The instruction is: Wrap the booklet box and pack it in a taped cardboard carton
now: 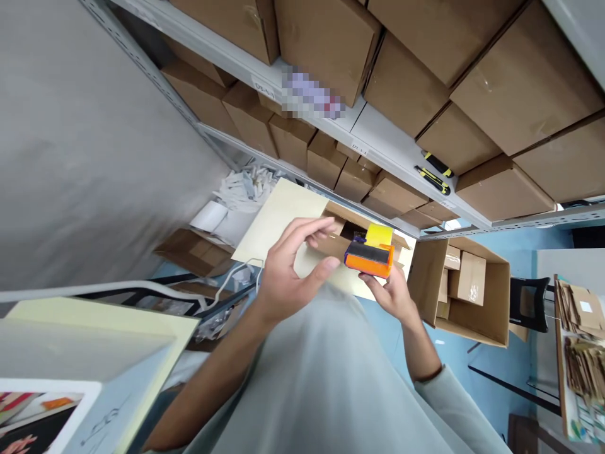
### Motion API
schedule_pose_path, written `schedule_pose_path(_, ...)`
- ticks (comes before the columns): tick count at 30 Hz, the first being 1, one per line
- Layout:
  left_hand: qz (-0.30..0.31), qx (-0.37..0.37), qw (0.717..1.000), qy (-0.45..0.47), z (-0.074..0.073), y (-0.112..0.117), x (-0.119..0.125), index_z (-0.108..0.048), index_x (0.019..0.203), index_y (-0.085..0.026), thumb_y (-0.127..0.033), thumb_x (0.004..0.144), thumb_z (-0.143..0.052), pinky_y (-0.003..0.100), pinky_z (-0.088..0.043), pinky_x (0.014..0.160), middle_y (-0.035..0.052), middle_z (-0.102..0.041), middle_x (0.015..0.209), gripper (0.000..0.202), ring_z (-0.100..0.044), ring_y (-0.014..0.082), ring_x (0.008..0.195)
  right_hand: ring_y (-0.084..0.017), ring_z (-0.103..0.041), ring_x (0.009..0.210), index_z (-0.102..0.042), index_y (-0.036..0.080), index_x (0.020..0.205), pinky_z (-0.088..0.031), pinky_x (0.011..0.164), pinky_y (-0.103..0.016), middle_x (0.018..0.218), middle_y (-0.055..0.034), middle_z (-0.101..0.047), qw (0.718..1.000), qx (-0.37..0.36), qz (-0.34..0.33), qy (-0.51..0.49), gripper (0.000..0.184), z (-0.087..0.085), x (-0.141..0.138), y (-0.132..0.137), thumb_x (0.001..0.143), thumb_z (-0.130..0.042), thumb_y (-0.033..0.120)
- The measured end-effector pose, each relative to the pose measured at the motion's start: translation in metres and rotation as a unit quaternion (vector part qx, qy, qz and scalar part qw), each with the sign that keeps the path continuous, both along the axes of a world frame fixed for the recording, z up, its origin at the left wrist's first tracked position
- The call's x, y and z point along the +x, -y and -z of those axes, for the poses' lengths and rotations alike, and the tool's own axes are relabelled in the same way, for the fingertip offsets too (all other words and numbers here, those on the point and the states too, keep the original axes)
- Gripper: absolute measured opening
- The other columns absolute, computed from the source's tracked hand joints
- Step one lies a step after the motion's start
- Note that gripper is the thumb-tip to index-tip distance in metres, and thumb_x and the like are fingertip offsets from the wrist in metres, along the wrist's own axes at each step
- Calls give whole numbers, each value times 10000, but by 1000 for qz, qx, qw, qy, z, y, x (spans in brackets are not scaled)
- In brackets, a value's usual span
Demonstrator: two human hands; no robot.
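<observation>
My right hand grips a small boxy object with an orange front, a dark top and a yellow flap at the back; its exact kind I cannot make out. The thumb and fingers hold it from below at its right side. My left hand is raised to the left of it, fingers stretched out and thumb apart, touching nothing. Behind both hands an open cardboard box lies on the cream tabletop, partly hidden by the held object and my left hand.
Shelves packed with cardboard cartons rise ahead, with two yellow-black utility knives on one ledge. A large open carton holding smaller boxes stands to the right. At lower left is another cream-edged surface; a pale cable runs nearby.
</observation>
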State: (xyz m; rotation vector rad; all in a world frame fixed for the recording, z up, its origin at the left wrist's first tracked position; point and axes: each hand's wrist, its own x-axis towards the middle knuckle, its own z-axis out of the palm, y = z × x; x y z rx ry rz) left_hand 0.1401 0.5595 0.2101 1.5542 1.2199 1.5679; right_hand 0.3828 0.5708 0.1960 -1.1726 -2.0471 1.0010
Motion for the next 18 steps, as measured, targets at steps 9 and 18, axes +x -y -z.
schedule_pose_path(9,72,8,995,-62,-33,-10,-13,-816,1063,-266,-305,1002,-748,390,-607,887,53,-783,1000,99,-700,223,979,-257,-657,871,-572,270,1015,-557,816,-402,949,-59,-709,978,161,-108,74,94,-13,19,-9,1044,-646,217)
schedule_pose_path(18,91,-7,993,-75,-22,-14,-14,-813,930,-283,-372,1017,-749,408,-594,910,39,-771,913,140,-686,222,940,-287,-692,910,-621,264,1057,-602,857,-467,965,-87,-744,973,138,-118,140,59,-17,27,-14,1080,-619,319)
